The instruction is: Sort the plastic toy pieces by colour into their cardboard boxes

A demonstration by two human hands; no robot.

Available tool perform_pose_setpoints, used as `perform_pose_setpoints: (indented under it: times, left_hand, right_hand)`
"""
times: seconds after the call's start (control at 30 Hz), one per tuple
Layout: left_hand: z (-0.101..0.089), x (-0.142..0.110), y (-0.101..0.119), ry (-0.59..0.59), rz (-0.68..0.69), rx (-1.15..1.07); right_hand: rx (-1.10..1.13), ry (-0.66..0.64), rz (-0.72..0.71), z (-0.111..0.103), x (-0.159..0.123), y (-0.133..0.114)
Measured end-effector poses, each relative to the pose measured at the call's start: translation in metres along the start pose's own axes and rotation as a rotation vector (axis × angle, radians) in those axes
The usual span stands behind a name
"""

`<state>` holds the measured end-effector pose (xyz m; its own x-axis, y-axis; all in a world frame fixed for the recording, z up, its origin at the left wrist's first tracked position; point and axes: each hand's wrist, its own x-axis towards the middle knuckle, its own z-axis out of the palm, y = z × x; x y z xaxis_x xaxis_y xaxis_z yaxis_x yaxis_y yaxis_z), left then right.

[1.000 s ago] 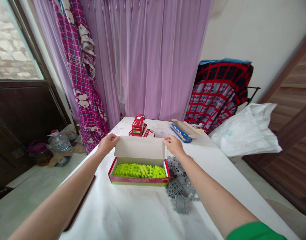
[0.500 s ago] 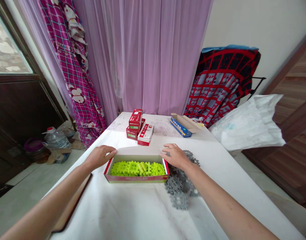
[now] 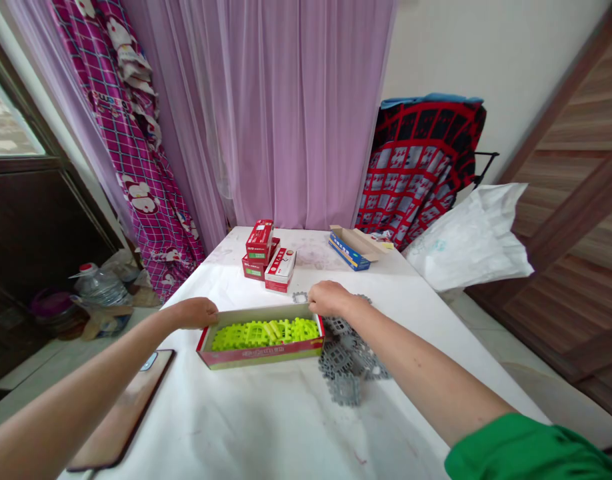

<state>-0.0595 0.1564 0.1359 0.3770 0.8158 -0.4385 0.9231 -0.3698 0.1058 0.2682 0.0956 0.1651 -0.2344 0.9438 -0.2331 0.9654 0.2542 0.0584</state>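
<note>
A shallow red and pale-green cardboard box (image 3: 266, 355) sits on the white table, with lime-green interlocking plastic pieces (image 3: 261, 333) inside it. At the box's far left corner, my left hand (image 3: 193, 312) is closed, its fingertips gripping the rim. My right hand (image 3: 331, 298) is closed over the far right corner, with the fingers curled on the edge. Grey interlocking plastic pieces (image 3: 345, 389) lie in a loose pile right of the box, partly under my right forearm. One more grey piece (image 3: 300, 297) lies just behind the box.
Several small red boxes (image 3: 259, 241) are stacked behind the box. An open blue carton (image 3: 349, 255) lies at the table's far right. A phone (image 3: 126, 407) rests at the left edge, under my left forearm. A white bag (image 3: 469, 240) stands beyond the right edge.
Both hands have gone from loosely spread fingers to closed grips on the box corners. The box is slightly tilted in view, and the camera view has shifted to the right.
</note>
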Motion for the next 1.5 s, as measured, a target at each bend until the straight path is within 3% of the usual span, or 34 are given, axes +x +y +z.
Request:
perform_pose_setpoints:
  times: [0.2, 0.33, 0.43, 0.6, 0.7, 0.83, 0.93, 1.13, 1.4, 1.5]
  left_hand:
    - [-0.028, -0.006, 0.014, 0.092, -0.127, 0.108]
    - [-0.032, -0.002, 0.038, 0.161, -0.204, 0.126]
    - [-0.018, 0.0, 0.063, 0.222, -0.248, 0.121]
    - [0.022, -0.016, 0.092, 0.398, -0.298, 0.114]
    - [0.042, -0.03, 0.101, 0.47, -0.296, 0.085]
    - [0.057, -0.042, 0.105, 0.502, -0.285, -0.01]
    - [0.061, -0.049, 0.1, 0.484, -0.262, -0.135]
    - [0.054, -0.042, 0.076, 0.356, -0.22, -0.477]
    - [0.041, -0.02, 0.068, 0.093, -0.282, -0.85]
    - [0.041, -0.025, 0.067, 0.074, -0.264, -0.941]
  right_hand:
    - [-0.029, 0.16, 0.03, -0.014, 0.0, 0.015]
    - [-0.044, 0.288, 0.103, 0.001, -0.006, 0.031]
    - [-0.041, 0.328, 0.155, 0.024, -0.013, 0.037]
    - [0.072, 0.415, 0.272, 0.052, -0.031, 0.038]
    - [0.168, 0.432, 0.281, 0.051, -0.045, 0.034]
    - [0.293, 0.341, 0.28, 0.035, -0.053, 0.039]
    - [0.403, 0.289, 0.314, 0.026, -0.045, 0.052]
    - [1.054, 0.068, 0.456, 0.031, -0.026, 0.072]
    - [1.204, -0.086, 0.422, 0.035, -0.037, 0.069]
    - [1.272, -0.094, 0.394, 0.038, -0.04, 0.07]
